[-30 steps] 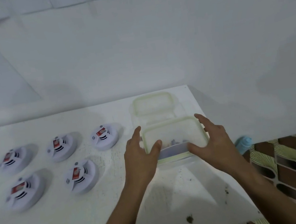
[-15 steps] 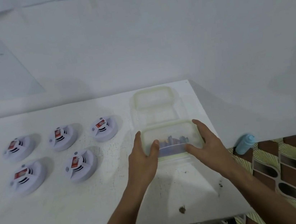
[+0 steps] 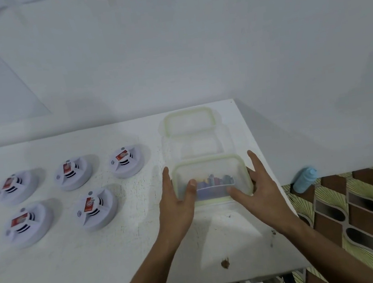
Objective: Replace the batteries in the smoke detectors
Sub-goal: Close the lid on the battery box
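Head view: two hands, left hand (image 3: 177, 202) and right hand (image 3: 258, 189), grip one lidded container (image 3: 211, 173); five smoke detectors (image 3: 94, 208) at nine o'clock on the table (image 3: 78, 262).

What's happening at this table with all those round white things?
A person holds a lidded clear plastic container between both hands, the left hand and right hand gripping its sides. Small items, possibly batteries, show through it. A second, similar container sits just behind it. Five smoke detectors lie untouched in two rows on the white table, to the left. On the floor to the right lies a light blue bottle.
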A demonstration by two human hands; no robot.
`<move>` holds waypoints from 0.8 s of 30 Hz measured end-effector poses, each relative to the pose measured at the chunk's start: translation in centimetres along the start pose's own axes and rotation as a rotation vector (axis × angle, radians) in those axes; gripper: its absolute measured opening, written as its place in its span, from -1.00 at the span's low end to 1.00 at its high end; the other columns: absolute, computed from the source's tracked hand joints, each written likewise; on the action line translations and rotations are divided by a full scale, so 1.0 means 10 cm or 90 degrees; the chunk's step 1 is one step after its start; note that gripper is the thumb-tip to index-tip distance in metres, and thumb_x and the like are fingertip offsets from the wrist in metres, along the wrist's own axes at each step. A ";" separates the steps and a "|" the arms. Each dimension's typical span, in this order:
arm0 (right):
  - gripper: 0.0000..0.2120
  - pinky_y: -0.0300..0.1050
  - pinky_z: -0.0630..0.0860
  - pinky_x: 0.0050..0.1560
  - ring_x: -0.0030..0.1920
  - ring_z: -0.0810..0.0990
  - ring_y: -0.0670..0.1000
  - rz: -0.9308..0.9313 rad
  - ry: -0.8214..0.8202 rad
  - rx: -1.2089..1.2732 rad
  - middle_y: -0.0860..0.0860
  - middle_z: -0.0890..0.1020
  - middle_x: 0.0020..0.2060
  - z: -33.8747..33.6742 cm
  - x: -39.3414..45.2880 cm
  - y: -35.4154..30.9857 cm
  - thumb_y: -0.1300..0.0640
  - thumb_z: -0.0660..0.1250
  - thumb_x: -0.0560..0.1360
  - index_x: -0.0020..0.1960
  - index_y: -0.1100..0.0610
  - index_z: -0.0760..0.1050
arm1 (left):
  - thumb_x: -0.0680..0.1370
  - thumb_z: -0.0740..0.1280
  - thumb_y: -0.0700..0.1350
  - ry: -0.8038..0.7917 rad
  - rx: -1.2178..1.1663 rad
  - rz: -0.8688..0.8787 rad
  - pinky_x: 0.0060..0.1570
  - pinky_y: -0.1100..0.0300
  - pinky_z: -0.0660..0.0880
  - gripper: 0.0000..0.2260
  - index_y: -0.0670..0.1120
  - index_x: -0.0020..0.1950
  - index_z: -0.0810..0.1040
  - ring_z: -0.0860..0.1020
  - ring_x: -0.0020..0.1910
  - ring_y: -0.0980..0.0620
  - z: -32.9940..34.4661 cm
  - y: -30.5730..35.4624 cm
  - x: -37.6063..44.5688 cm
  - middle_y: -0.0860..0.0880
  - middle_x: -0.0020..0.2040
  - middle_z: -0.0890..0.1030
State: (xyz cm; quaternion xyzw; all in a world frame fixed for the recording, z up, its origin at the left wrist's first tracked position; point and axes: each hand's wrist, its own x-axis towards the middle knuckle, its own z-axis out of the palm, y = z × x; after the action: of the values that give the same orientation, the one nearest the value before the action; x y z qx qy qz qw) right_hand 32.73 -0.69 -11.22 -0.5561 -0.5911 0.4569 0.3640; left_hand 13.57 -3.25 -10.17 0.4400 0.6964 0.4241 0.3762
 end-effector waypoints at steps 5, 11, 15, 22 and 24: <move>0.00 -0.44 0.30 0.26 0.39 0.34 -0.17 -0.051 -0.030 -0.156 -0.17 0.30 0.46 -0.17 -0.01 -0.19 0.01 0.56 0.38 0.58 -0.17 -0.04 | 0.60 0.28 0.03 -0.172 0.048 0.027 -0.04 0.57 0.36 -0.26 0.12 0.57 -0.19 0.46 0.12 0.42 -0.31 0.03 0.18 0.26 0.25 0.47; -0.07 -0.64 0.31 0.04 0.19 0.46 -0.26 -0.095 -0.218 -0.245 -0.22 0.42 0.36 -0.25 0.13 -0.32 0.00 0.57 0.36 0.53 -0.29 0.08 | 0.58 0.34 -0.02 -0.294 0.118 0.079 0.27 0.28 0.40 -0.29 0.13 0.58 -0.05 0.51 0.14 0.39 -0.43 0.13 0.32 0.38 0.11 0.55; -0.18 -0.56 0.42 -0.07 0.14 0.55 -0.26 -0.042 -0.159 -0.191 -0.33 0.51 0.19 -0.18 0.04 -0.27 -0.05 0.58 0.34 0.46 -0.28 0.22 | 0.51 0.41 0.10 -0.050 0.095 0.061 0.21 0.24 0.42 -0.35 0.12 0.53 0.21 0.50 0.23 0.15 -0.29 0.09 0.14 0.14 0.31 0.51; -0.20 -0.37 0.38 0.16 0.16 0.49 -0.26 -0.053 -0.059 -0.152 -0.38 0.48 0.20 0.11 -0.20 -0.19 -0.14 0.53 0.37 0.49 -0.26 0.19 | 0.62 0.24 -0.02 -0.004 -0.081 0.080 0.50 0.25 0.05 -0.30 0.31 0.47 -0.25 -0.04 0.45 0.48 0.03 -0.15 -0.60 0.38 0.51 -0.09; -0.23 -0.42 0.36 0.21 0.22 0.46 -0.37 -0.048 -0.093 -0.116 -0.33 0.46 0.30 0.14 -0.17 -0.17 -0.13 0.49 0.43 0.51 -0.30 0.15 | 0.66 0.17 -0.07 -0.026 -0.099 0.070 0.52 0.19 0.06 -0.34 0.31 0.46 -0.27 -0.03 0.50 0.38 0.02 -0.19 -0.53 0.32 0.54 -0.11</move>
State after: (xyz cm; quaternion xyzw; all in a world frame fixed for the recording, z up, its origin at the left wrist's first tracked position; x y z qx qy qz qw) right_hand 31.04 -2.52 -9.89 -0.5297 -0.6755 0.4267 0.2847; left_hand 15.00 -8.61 -11.16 0.4556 0.6281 0.4883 0.3994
